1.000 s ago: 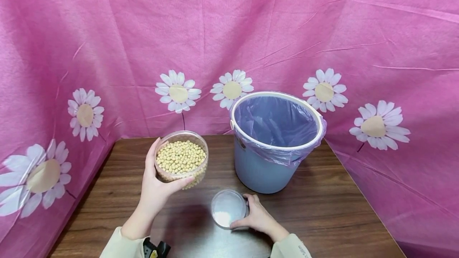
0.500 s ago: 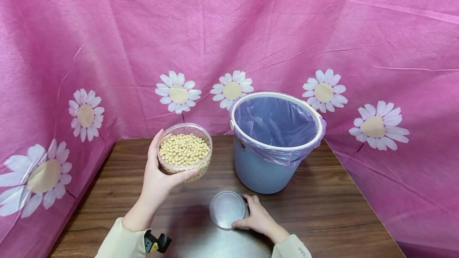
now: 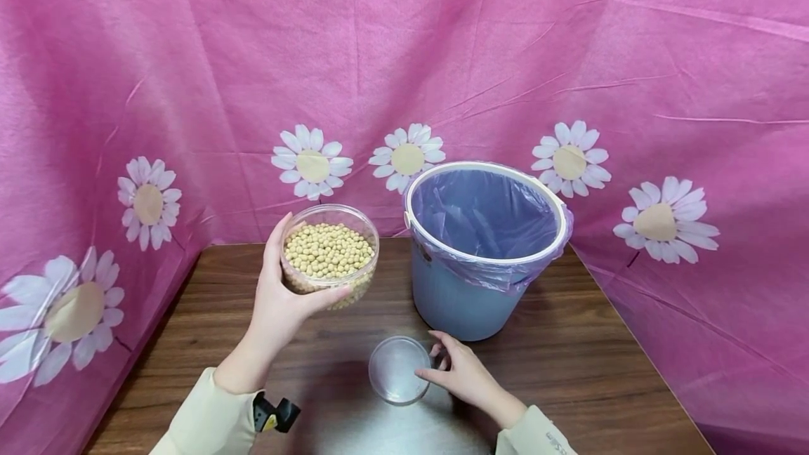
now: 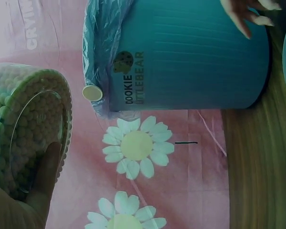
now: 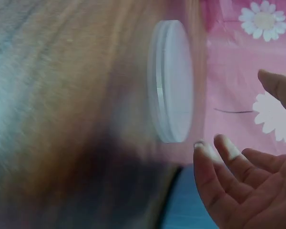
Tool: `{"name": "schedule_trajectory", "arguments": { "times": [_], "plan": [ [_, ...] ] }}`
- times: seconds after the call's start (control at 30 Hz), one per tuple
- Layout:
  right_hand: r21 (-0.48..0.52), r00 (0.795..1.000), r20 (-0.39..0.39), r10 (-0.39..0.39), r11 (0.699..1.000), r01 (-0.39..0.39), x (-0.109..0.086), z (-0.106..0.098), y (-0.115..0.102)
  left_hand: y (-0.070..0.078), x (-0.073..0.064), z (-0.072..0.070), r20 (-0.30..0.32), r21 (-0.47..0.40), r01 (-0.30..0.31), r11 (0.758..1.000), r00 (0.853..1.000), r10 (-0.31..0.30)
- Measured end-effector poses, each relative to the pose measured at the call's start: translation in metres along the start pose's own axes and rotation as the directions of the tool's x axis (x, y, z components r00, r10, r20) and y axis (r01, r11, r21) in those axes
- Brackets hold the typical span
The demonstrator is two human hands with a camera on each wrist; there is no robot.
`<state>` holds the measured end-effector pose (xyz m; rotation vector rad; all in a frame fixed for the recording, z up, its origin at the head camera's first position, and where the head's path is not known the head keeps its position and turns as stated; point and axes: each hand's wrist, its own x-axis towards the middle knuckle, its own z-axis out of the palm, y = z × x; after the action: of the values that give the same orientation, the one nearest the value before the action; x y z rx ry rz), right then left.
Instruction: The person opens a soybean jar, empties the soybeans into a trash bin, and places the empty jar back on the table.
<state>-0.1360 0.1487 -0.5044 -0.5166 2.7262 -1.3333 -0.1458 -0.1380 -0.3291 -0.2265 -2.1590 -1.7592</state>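
My left hand (image 3: 278, 307) grips a clear round plastic jar (image 3: 362, 279) from its left side and holds it above the table. Pale yellow soybeans (image 3: 329, 251) fill much of the jar, whose top is uncovered. In the left wrist view a finger lies against the base of the jar (image 4: 38, 124). A clear round lid (image 3: 398, 371) lies flat on the table. Just right of it, my right hand (image 3: 468, 374) hovers with thumb and fingers spread apart. The right wrist view shows a gap between those fingers (image 5: 207, 167) and the lid (image 5: 176, 81).
A blue bucket (image 3: 464, 304) lined with a thin purple bag (image 3: 487, 209) stands at the back right of the wooden table (image 3: 569, 371). Pink cloth (image 3: 379, 41) printed with white daisies hangs behind and along both sides.
My left hand has raised the jar and carried it slightly right, away from me. The right hand has let go of the lid and lifted off it.
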Motion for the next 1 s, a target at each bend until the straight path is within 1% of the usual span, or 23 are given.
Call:
{"name": "schedule_trajectory", "arguments": {
  "times": [0.17,0.27,0.47,0.6,0.7,0.8,0.87,0.9,1.0],
  "plan": [
    [-0.038,0.998,-0.047,-0.053,0.998,0.051,-0.001,-0.014,-0.012,0.002,0.003,0.001,0.020,-0.010,-0.021,1.000,1.000,0.021],
    [-0.053,0.994,-0.058,-0.093,0.995,0.090,-0.002,-0.025,-0.020,0.003,0.004,0.002,0.030,-0.007,-0.030,1.000,0.999,0.030],
    [-0.066,0.988,-0.043,-0.148,0.987,0.145,-0.007,-0.049,-0.039,0.008,0.009,0.002,0.040,0.028,-0.029,0.999,0.999,0.027],
    [-0.073,0.977,-0.034,-0.212,0.975,0.209,-0.009,-0.065,-0.054,0.012,0.013,0.003,0.053,0.029,-0.035,0.999,0.998,0.033],
    [-0.098,0.965,-0.055,-0.258,0.963,0.252,-0.010,-0.076,-0.065,0.015,0.016,0.005,0.062,0.037,-0.039,0.999,0.997,0.037],
    [-0.131,0.960,-0.072,-0.271,0.957,0.261,-0.011,-0.088,-0.074,0.018,0.019,0.006,0.069,0.061,-0.032,0.998,0.997,0.027],
    [-0.149,0.960,-0.074,-0.270,0.955,0.257,-0.011,-0.096,-0.079,0.020,0.022,0.007,0.074,0.079,-0.022,0.997,0.997,0.016],
    [-0.150,0.962,-0.076,-0.263,0.957,0.250,-0.012,-0.100,-0.082,0.021,0.023,0.007,0.077,0.085,-0.019,0.996,0.997,0.012],
    [-0.150,0.956,-0.083,-0.280,0.952,0.266,-0.012,-0.113,-0.090,0.023,0.027,0.009,0.083,0.101,-0.017,0.995,0.996,0.009]
  ]
}}
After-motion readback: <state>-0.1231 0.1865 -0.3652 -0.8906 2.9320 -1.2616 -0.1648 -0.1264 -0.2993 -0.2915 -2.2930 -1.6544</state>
